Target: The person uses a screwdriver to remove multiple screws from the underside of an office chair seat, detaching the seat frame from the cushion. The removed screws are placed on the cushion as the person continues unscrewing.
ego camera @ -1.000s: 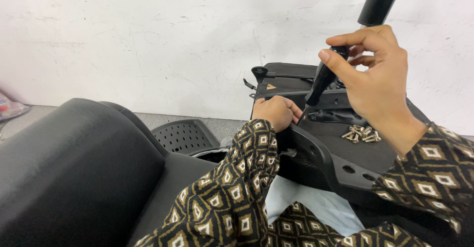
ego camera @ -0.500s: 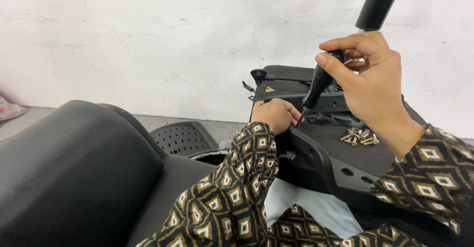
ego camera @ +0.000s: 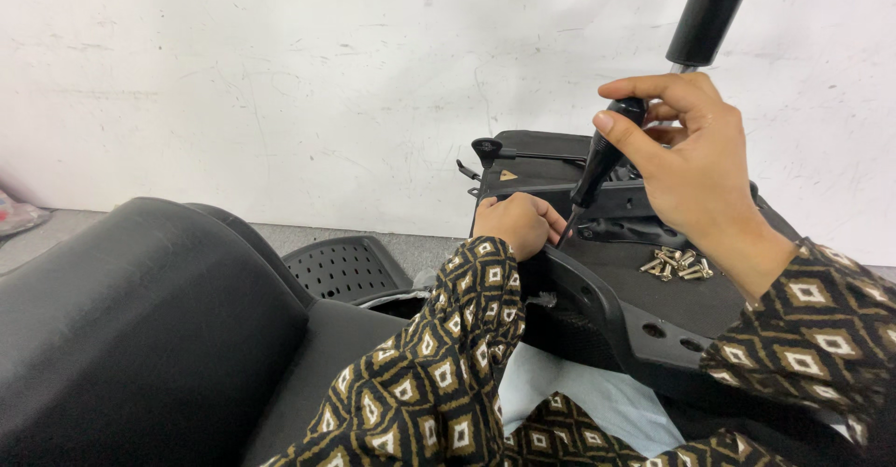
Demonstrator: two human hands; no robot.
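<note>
My right hand (ego camera: pixel 686 154) grips the black handle of a screwdriver (ego camera: pixel 597 168), its tip pointing down and left onto the black underside of a chair seat (ego camera: pixel 672 285). Just left of the tip, my left hand (ego camera: pixel 521 223) is closed against the seat's black armrest bracket (ego camera: pixel 583 285); whether it pinches a screw I cannot tell. A pile of several silver screws (ego camera: pixel 674 264) lies on the seat base below my right wrist. A black gas cylinder (ego camera: pixel 707 14) rises from the seat mechanism behind my right hand.
A black padded chair back (ego camera: pixel 131 327) fills the lower left. A perforated black plastic part (ego camera: pixel 343 266) lies on the floor behind it. A white wall (ego camera: pixel 280 84) stands close behind everything. Light blue cloth (ego camera: pixel 579 402) shows under my arms.
The screwdriver and my right hand have shifted slightly; my left hand stays at the bracket. The view has drifted a little.
</note>
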